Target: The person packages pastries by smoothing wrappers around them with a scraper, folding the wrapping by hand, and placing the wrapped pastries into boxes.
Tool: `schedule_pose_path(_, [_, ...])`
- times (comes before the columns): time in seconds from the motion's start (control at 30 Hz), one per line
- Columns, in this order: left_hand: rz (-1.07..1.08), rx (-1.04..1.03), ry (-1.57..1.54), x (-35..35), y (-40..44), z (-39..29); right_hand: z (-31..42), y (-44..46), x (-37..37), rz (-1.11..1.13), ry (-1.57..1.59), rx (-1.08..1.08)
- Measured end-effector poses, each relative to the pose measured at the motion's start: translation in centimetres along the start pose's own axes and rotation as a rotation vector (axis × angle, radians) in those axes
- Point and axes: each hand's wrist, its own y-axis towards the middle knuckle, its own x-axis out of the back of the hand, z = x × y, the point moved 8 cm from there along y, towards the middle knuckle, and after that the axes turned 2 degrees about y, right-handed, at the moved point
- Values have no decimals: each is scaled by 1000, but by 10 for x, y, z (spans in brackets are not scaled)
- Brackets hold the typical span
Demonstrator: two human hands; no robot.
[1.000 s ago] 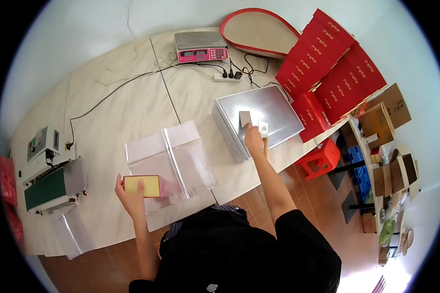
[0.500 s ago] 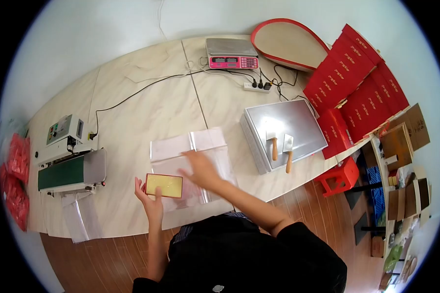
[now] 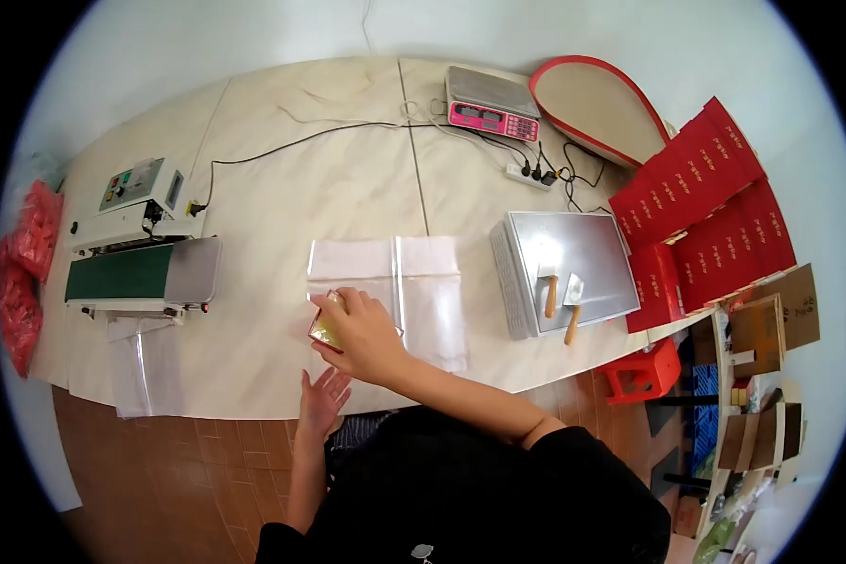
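Observation:
My right hand [image 3: 365, 336] is closed on a small yellow box with red edges [image 3: 325, 324], which it partly covers. The box is tilted over the left part of a clear plastic bag [image 3: 432, 301] lying on the table. Just below, near the table's front edge, my left hand [image 3: 325, 397] has its fingers spread and holds nothing. Two scrapers with wooden handles, one left [image 3: 550, 296] and one right [image 3: 571, 324], rest on a silver metal box [image 3: 587, 249].
A sealing machine with a green belt [image 3: 122, 274] stands at the left, with plastic bags [image 3: 146, 367] beneath its front. A pink scale [image 3: 493, 119], a power strip [image 3: 528, 176], a red-rimmed tray [image 3: 597, 103] and stacked red boxes [image 3: 696, 183] stand at the back and right.
My right hand first left a scraper on the metal box, then moved left and took the yellow box. My left hand has let go of it and lies lower. The view has shifted.

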Motion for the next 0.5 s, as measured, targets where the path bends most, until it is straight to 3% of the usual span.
schedule_pose_path(0.07, [126, -9, -92, -33, 3, -14, 7, -9, 36, -70, 89, -23])
schedule_pose_path(0.13, [324, -360, -170, -71, -8, -66, 4, -24, 58, -90, 317, -67])
schedule_pose_path(0.17, [332, -344, -168, -72, -5, -75, -3, -37, 56, -51, 344, -68])
schedule_pose_path(0.27, [384, -466, -130, -87, -9, -110, -26, -69, 43, 50, 212, -88])
schedule_pose_path(0.33, [9, -619, 33, -97, -26, -128, -46, -87, 25, 47, 132, -106])
schedule_pose_path(0.4, [27, -640, 117, -101, -23, -124, -70, -101, 1, 62, 61, -220])
schedule_pose_path(0.5, [51, -796, 576, -96, -8, -105, -91, -101, -27, -66, 186, -272])
